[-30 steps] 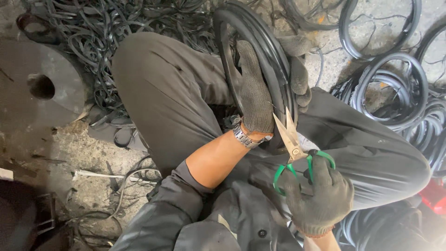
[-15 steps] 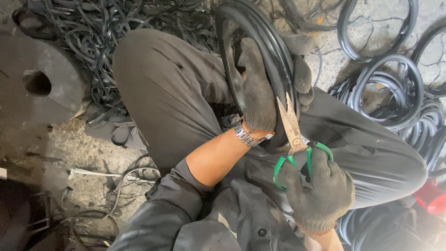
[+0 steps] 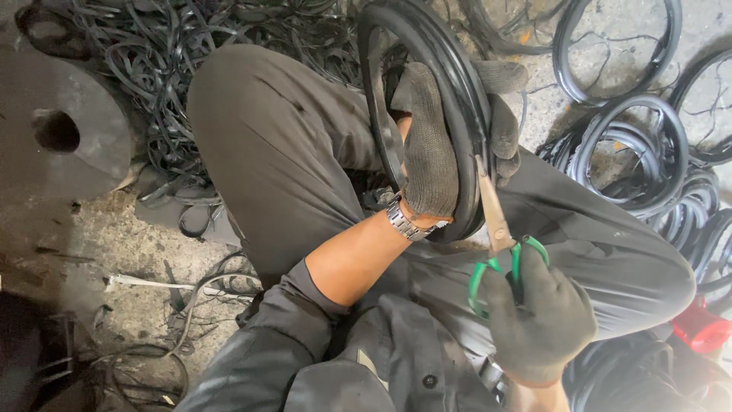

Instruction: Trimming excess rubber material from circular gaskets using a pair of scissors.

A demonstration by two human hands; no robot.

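Note:
My left hand [image 3: 435,145], in a dark knit glove with a metal watch at the wrist, grips a black rubber ring [image 3: 427,38] that stands upright on my lap. Its fingers wrap round the ring's right edge. My right hand [image 3: 537,317], also gloved, holds green-handled scissors [image 3: 499,236]. The scissor blades point up and touch the ring's lower right edge just below my left fingers.
Several black rubber rings [image 3: 633,145] lie stacked on the concrete floor at the right. A tangle of thin black rubber strips [image 3: 160,53] covers the ground at the upper left, beside a round dark disc with a hole [image 3: 61,130]. A red object [image 3: 705,328] sits at the right edge.
The scissors have moved up along the ring's right edge, and their blades have drawn together. My left hand keeps its grip on the ring.

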